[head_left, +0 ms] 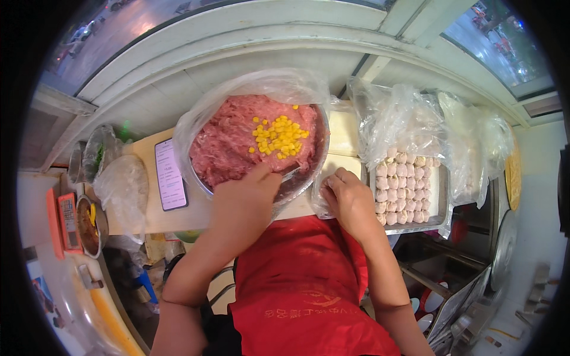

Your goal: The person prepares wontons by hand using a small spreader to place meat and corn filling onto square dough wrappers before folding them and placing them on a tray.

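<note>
A large metal bowl [321, 133], partly covered by a clear plastic bag, holds raw minced meat [222, 138] with a heap of corn kernels [280, 135] on it. My left hand [249, 196] is at the bowl's near edge, its fingers by the meat; a thin implement shows beside them, and whether the hand grips it is unclear. My right hand [347, 196] is at the near end of a stack of pale dough wrappers [340, 164], fingers bent together; what they hold is hidden. To its right, a metal tray [438, 213] carries rows of small filled dumplings [403, 187].
A smartphone [171, 175] lies left of the bowl on the wooden board [129, 227]. Plastic bags [122, 187] and a bowl of greens [98, 153] stand farther left, near a red scale [69, 220]. Plastic sheeting [401, 120] covers the tray's far part. A window frame [267, 31] rises behind.
</note>
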`<state>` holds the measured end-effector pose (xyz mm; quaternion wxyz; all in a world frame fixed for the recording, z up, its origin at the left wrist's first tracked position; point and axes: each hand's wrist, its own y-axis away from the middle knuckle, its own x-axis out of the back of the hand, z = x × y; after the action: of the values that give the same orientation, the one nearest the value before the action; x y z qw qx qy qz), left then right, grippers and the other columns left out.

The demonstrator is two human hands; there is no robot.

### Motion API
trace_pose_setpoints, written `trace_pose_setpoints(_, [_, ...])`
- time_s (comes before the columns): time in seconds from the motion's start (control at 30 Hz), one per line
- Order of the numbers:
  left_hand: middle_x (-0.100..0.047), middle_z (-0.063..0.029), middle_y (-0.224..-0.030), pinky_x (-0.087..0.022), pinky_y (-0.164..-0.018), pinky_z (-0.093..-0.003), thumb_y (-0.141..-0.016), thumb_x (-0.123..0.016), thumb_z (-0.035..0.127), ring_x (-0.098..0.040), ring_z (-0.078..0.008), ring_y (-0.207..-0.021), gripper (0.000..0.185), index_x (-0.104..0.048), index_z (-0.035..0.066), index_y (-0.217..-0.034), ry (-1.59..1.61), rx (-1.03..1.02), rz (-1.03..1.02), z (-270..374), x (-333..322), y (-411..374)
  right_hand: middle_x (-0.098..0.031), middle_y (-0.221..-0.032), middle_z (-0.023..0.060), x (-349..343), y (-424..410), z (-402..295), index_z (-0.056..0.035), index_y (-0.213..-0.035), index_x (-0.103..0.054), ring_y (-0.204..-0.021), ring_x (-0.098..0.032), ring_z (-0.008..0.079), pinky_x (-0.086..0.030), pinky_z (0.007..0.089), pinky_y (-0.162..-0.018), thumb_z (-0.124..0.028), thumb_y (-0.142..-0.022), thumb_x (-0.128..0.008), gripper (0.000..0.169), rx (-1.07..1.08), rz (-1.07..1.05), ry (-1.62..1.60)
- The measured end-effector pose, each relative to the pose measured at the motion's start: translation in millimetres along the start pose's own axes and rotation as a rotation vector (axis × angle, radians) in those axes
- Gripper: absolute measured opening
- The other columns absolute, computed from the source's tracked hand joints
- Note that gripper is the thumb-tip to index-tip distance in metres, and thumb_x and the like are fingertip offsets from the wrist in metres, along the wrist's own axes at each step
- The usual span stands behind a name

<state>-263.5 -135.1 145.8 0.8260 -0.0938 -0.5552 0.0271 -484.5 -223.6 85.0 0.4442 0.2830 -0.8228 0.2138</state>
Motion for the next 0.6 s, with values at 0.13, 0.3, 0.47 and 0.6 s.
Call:
trace_pose_setpoints(0.13, [-0.066, -0.0118, -0.101, -0.055, -0.057, -0.0415, -0.084, -0.059, 0.006, -0.069, -0.0324, -0.067, 0.015, -0.065, 0.005, -0.099, 0.006, 0.052, 0.078, 0.8, 7.1, -0.1, -0.060, -0.092, 0.0168, -5.4, 0.4, 1.5, 0.0002, -0.089, -0.064, -0.085, -0.062, 0.0361, -0.051, 0.0444, -0.073, -0.007, -0.087, -0.071, 0.009, 0.004, 0.083, -0.006])
trace_pose_setpoints(0.3, [-0.065, -0.0103, -0.093, -0.053, -0.063, -0.0414, -0.088, -0.059, 0.004, -0.068, -0.0332, -0.077, 0.021, -0.069, 0.005, -0.106, 0.043, 0.113, -0.046, 3.2, -2.8, -1.9, -0.057, -0.090, 0.0131, 14.0, 3.8, 11.2, 0.0024, -0.091, -0.064, -0.079, -0.060, 0.0264, -0.049, 0.0379, -0.069, -0.006, -0.092, -0.069, 0.010, -0.245, 0.007, -0.493])
trace_pose_setpoints(0.47, [-0.066, -0.0120, -0.099, -0.055, -0.061, -0.0425, -0.087, -0.057, 0.006, -0.069, -0.0329, -0.072, 0.018, -0.066, 0.004, -0.102, 0.192, 0.089, 0.113, -3.0, 4.6, -4.6, -0.062, -0.101, 0.0119, 17.4, 5.6, 26.9, 0.0035, -0.093, -0.063, -0.090, -0.061, 0.0229, -0.049, 0.0346, -0.078, -0.006, -0.095, -0.065, 0.010, -0.262, 0.076, -0.487])
trace_pose_setpoints(0.6, [-0.064, -0.0111, -0.095, -0.055, -0.062, -0.0425, -0.088, -0.058, 0.007, -0.069, -0.0333, -0.075, 0.020, -0.067, 0.006, -0.106, 0.058, 0.054, 0.107, 0.7, -10.0, -4.5, -0.064, -0.120, 0.0140, 5.8, 1.8, 24.9, 0.0014, -0.107, -0.063, -0.111, -0.062, 0.0252, -0.048, 0.0383, -0.094, -0.010, -0.101, -0.058, 0.014, -0.129, 0.310, -0.362])
